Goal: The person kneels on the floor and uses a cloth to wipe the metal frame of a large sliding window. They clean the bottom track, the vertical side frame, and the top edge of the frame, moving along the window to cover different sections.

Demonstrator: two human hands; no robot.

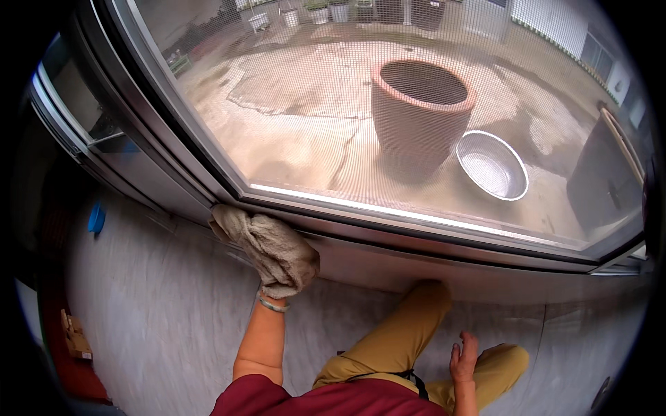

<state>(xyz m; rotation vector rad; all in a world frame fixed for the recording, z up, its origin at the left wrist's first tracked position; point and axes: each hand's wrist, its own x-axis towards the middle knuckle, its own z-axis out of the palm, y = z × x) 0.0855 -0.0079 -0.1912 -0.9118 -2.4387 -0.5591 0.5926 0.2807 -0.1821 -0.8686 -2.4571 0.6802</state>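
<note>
Head view: tan cloth (276, 251) looks soft, light; hold by bunched folds. Left hand beneath, fingers hidden, can't tell grip; right hand (463, 357) empty, fingers loose.

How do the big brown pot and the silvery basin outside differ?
The brown pot is tall and deep, while the silvery basin is low and shallow. The pot has a thick, reddish rim; the basin's rim is thin and pale. Inside, the pot looks dark, whereas the basin looks bright. Both are round and open-topped, and they sit close together beyond the mesh screen.
</note>
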